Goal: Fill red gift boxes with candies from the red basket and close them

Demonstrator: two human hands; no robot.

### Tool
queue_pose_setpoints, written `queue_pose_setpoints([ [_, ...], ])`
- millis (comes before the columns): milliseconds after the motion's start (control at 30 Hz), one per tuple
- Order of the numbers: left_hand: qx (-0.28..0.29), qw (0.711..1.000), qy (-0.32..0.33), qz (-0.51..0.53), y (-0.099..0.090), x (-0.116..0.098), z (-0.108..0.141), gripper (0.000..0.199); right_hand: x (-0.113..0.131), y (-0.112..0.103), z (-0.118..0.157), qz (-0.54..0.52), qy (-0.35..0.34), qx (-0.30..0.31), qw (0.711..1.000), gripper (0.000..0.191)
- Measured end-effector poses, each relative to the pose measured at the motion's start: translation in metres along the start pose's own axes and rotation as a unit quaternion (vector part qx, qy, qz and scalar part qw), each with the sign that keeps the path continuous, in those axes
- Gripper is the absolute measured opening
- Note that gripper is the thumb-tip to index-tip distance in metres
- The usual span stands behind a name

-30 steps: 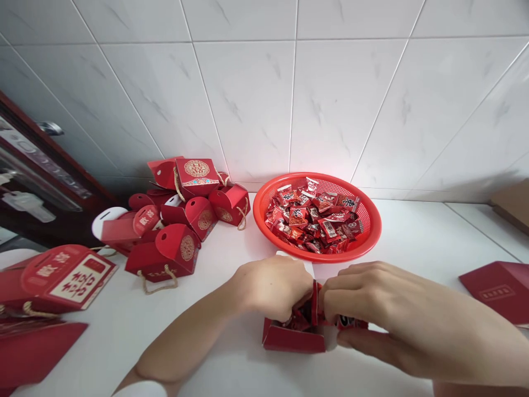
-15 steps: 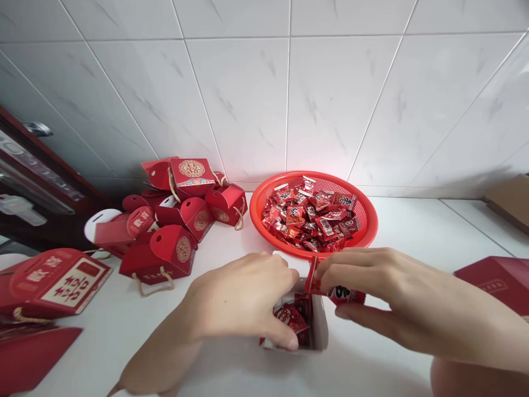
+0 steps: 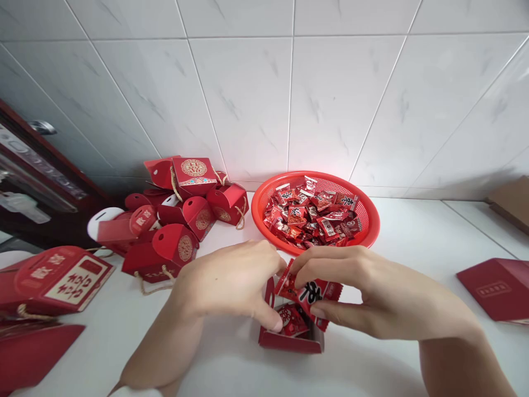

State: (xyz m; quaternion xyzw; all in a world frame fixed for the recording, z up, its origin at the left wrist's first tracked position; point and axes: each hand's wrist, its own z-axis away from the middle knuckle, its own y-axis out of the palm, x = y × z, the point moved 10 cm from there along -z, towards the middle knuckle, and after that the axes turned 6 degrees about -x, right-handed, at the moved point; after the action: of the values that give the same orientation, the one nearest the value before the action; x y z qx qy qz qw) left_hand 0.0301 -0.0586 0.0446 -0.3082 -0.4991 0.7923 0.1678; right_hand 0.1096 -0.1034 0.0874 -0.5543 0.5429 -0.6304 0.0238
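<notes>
A small red gift box [image 3: 291, 343] stands open on the white counter. My left hand [image 3: 231, 284] grips its left side, the thumb reaching over the edge against a wrapped candy [image 3: 296, 321] inside; most of its fingertips are hidden. Between the thumb and fingers of my right hand [image 3: 367, 292] are red candy packets [image 3: 316, 291] with black and white lettering, held tilted just above the box opening. Behind both hands, a red plastic basket [image 3: 374, 226] holds many similar candies.
Several red gift boxes [image 3: 159, 259] with rope handles are piled on the left. A larger-looking one [image 3: 45, 286] lies nearer, at the left edge. To the right are a dark red box [image 3: 496, 289] and brown cardboard [image 3: 510, 201]. A tiled wall [image 3: 248, 99] rises behind the counter.
My right hand has moved left, carrying the candy packets from the box's right edge to over its opening. My left hand has shifted slightly left; the box's red front now shows more.
</notes>
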Motion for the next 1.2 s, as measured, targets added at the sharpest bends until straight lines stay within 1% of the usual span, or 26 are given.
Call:
queue_pose_setpoints([
  [100, 0.029, 0.999, 0.008, -0.014, 0.003, -0.003, 0.001, 0.021, -0.007, 0.012, 0.003, 0.007, 0.021, 0.061, 0.998, 0.013],
  [167, 0.047, 0.998, 0.027, -0.012, 0.007, -0.007, 0.001, 0.015, -0.011, 0.015, 0.005, 0.013, 0.041, 0.082, 0.996, 0.012],
  [233, 0.056, 0.998, 0.039, -0.01, 0.009, -0.009, 0.002, 0.013, -0.014, 0.017, 0.007, 0.019, 0.064, 0.089, 0.994, 0.007],
  [300, 0.059, 0.997, 0.041, -0.013, 0.01, -0.01, 0.003, 0.015, -0.015, 0.021, 0.007, 0.028, 0.071, 0.098, 0.992, 0.012],
  [367, 0.058, 0.998, 0.034, -0.018, 0.012, -0.01, 0.003, 0.019, -0.014, 0.025, 0.007, 0.044, 0.064, 0.103, 0.992, 0.017],
  [533, 0.048, 0.997, 0.018, -0.049, 0.013, -0.008, 0.004, 0.019, -0.014, 0.039, 0.002, 0.101, 0.07, 0.107, 0.987, 0.002],
  [700, 0.052, 0.997, 0.025, -0.046, 0.017, -0.005, 0.003, 0.019, -0.014, 0.054, -0.01, 0.16, 0.08, 0.108, 0.978, 0.009],
  [767, 0.054, 0.997, 0.03, -0.049, 0.018, -0.005, 0.003, 0.021, -0.016, 0.058, -0.01, 0.171, 0.089, 0.119, 0.974, 0.013],
  [833, 0.049, 0.997, 0.029, -0.053, 0.017, -0.004, 0.002, 0.022, -0.019, 0.057, -0.005, 0.171, 0.1, 0.129, 0.972, 0.013],
  [900, 0.044, 0.997, 0.029, -0.053, 0.016, -0.004, 0.002, 0.022, -0.02, 0.048, 0.0, 0.168, 0.103, 0.119, 0.973, 0.012],
  [1000, 0.04, 0.997, 0.036, -0.061, 0.014, -0.006, 0.003, 0.024, -0.019, 0.029, 0.008, 0.165, 0.095, 0.071, 0.979, 0.017],
  [1067, 0.04, 0.995, 0.051, -0.074, 0.014, -0.009, 0.004, 0.026, -0.02, 0.019, 0.014, 0.168, 0.094, 0.047, 0.98, 0.02],
  [1133, 0.043, 0.993, 0.074, -0.081, 0.014, -0.015, 0.006, 0.025, -0.021, 0.015, 0.02, 0.168, 0.097, 0.042, 0.98, 0.022],
  [1200, 0.038, 0.992, 0.088, -0.081, 0.014, -0.019, 0.009, 0.021, -0.021, 0.014, 0.027, 0.164, 0.098, 0.05, 0.98, 0.023],
])
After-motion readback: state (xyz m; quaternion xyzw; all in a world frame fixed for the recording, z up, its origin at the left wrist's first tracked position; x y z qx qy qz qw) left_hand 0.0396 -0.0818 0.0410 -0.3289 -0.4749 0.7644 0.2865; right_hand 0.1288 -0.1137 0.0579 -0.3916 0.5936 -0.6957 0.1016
